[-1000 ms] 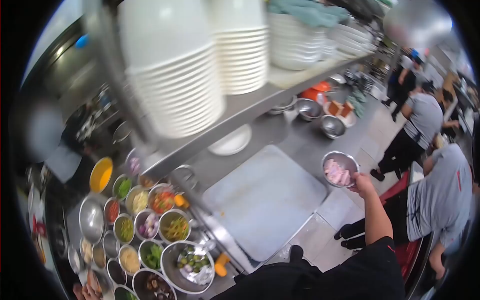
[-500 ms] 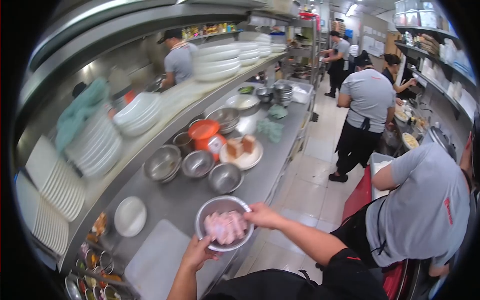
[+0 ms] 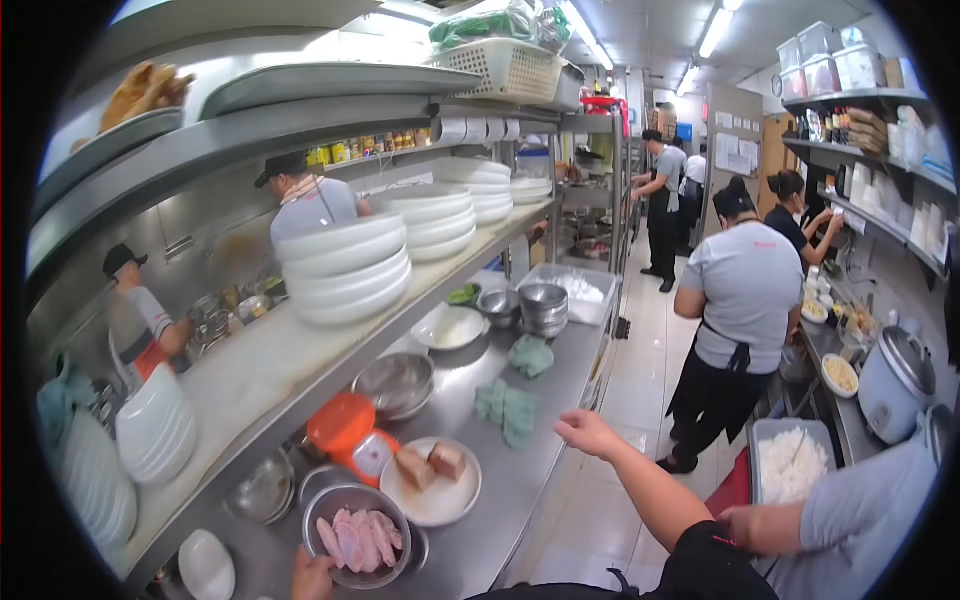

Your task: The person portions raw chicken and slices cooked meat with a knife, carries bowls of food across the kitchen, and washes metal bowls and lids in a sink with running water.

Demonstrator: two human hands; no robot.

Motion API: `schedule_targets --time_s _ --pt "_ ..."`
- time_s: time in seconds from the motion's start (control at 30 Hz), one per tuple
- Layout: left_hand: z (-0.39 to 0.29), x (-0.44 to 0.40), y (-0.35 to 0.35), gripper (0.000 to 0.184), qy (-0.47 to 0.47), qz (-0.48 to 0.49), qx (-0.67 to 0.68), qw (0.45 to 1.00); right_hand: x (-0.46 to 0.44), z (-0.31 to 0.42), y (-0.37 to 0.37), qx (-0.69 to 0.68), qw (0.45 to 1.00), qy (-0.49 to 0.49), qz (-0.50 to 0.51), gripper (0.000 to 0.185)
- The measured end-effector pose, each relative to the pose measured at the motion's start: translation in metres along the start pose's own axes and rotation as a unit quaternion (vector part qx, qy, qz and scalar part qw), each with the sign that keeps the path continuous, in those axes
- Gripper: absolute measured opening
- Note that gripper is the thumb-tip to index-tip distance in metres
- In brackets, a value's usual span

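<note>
My left hand (image 3: 312,575) is closed on the rim of a round metal bowl (image 3: 404,557) at the lower left of the view. Pale pink raw meat strips (image 3: 360,540) lie in this bowl, which is above the steel counter and overlaps other metal bowls. My right hand (image 3: 588,434) is off the bowl, out past the counter's front edge, with loosely bent fingers and nothing visible in them. Near the left hand's bowl are an orange kitchen scale (image 3: 345,424) and a white plate (image 3: 432,508) with two brown-edged blocks of food (image 3: 446,460). Green cloths (image 3: 507,410) lie farther along.
A shelf (image 3: 235,400) with stacked white bowls (image 3: 345,270) overhangs the counter. One co-worker (image 3: 735,270) stands in the aisle; another's grey sleeve (image 3: 850,520) is close on my right, beside a tub of rice (image 3: 790,465). More people work behind the shelf and farther back.
My right hand has let go of the bowl and moved up and right. The left hand has carried the bowl leftward, close to the scale. The camera view has tilted up.
</note>
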State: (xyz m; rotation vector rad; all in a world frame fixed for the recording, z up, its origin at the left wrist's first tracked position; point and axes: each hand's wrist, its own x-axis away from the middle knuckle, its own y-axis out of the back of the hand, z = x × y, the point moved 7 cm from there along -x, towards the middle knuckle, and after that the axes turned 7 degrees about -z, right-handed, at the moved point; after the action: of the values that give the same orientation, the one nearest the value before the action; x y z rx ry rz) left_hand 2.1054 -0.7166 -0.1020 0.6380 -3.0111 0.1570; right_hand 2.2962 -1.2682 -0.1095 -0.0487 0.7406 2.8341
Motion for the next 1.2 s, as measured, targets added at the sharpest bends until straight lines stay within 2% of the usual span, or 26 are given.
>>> schedule_targets --time_s 0.03,0.1,0.23,0.27,0.37,0.4,0.43,0.57,0.6,0.63,0.7,0.73,0.83,0.87,0.9,0.93,1.0,1.07,1.1,1.17,1.2 --pt "-0.012 -0.016 -0.028 0.050 -0.007 0.017 -0.010 1.000 -0.017 -0.021 0.018 0.021 0.999 -0.031 -0.023 0.054" --pt "-0.029 -0.049 -0.076 0.046 -0.020 0.047 -0.043 0.998 -0.062 -0.060 0.052 0.053 0.997 -0.053 -0.003 0.059" --pt "-0.051 -0.107 -0.189 0.045 0.045 0.118 -0.030 0.992 -0.132 -0.078 0.116 0.134 0.988 -0.054 -0.063 0.059" --pt "-0.048 -0.126 -0.214 0.046 0.033 0.123 -0.015 0.992 -0.157 -0.077 0.128 0.156 0.984 -0.051 -0.076 0.058" --pt "-0.032 -0.186 -0.259 0.045 0.000 0.105 -0.085 0.991 -0.239 -0.069 0.149 0.274 0.960 0.038 -0.042 0.061" --pt "-0.044 -0.182 -0.282 0.044 0.038 0.086 -0.112 0.989 -0.280 -0.084 0.155 0.294 0.953 0.042 -0.059 0.062" --pt "-0.041 -0.192 -0.303 0.043 0.022 0.093 -0.085 0.992 -0.322 -0.102 0.161 0.314 0.946 0.045 -0.072 0.062" --pt "-0.035 -0.216 -0.343 0.043 -0.086 0.018 -0.154 0.984 -0.451 -0.116 0.183 0.347 0.933 0.069 -0.069 0.058" --pt "-0.051 -0.203 -0.365 0.044 -0.068 -0.016 -0.138 0.988 -0.480 -0.125 0.178 0.375 0.923 0.080 -0.041 0.056" --pt "-0.061 -0.192 -0.382 0.045 -0.006 -0.060 -0.158 0.986 -0.511 -0.140 0.174 0.389 0.918 0.073 -0.011 0.056" --pt "-0.062 -0.201 -0.407 0.047 -0.037 -0.062 -0.179 0.981 -0.569 -0.171 0.163 0.410 0.909 0.057 0.044 0.054" --pt "-0.065 -0.209 -0.426 0.048 -0.046 -0.072 -0.182 0.980 -0.597 -0.190 0.159 0.400 0.912 0.085 0.034 0.067" --pt "-0.060 -0.220 -0.474 0.049 -0.032 -0.090 -0.181 0.979 -0.635 -0.207 0.150 0.371 0.921 -0.011 0.117 0.085" --pt "-0.064 -0.226 -0.502 0.049 -0.018 -0.089 -0.163 0.982 -0.649 -0.217 0.142 0.353 0.932 -0.004 0.080 0.096" --pt "-0.067 -0.233 -0.526 0.049 -0.010 -0.090 -0.144 0.985 -0.660 -0.221 0.132 0.349 0.933 0.018 0.082 0.093" --pt "-0.064 -0.241 -0.548 0.050 -0.003 -0.071 -0.127 0.989 -0.678 -0.237 0.109 0.382 0.914 0.099 0.094 0.088" --pt "-0.059 -0.266 -0.585 0.053 -0.002 -0.038 -0.127 0.991 -0.676 -0.230 0.092 0.406 0.893 0.145 0.131 0.067" --pt "-0.054 -0.289 -0.625 0.054 -0.002 0.007 -0.133 0.991 -0.676 -0.230 0.076 0.418 0.882 0.199 0.090 0.053" --pt "-0.058 -0.300 -0.651 0.055 -0.002 0.043 -0.122 0.992 -0.685 -0.212 0.077 0.404 0.885 0.213 0.087 0.051" --pt "-0.081 -0.305 -0.697 0.053 -0.011 0.061 -0.146 0.987 -0.676 -0.224 0.088 0.392 0.887 0.219 0.109 0.048" --pt "-0.079 -0.311 -0.714 0.053 0.013 0.071 -0.116 0.991 -0.674 -0.222 0.093 0.370 0.902 0.179 0.131 0.045"
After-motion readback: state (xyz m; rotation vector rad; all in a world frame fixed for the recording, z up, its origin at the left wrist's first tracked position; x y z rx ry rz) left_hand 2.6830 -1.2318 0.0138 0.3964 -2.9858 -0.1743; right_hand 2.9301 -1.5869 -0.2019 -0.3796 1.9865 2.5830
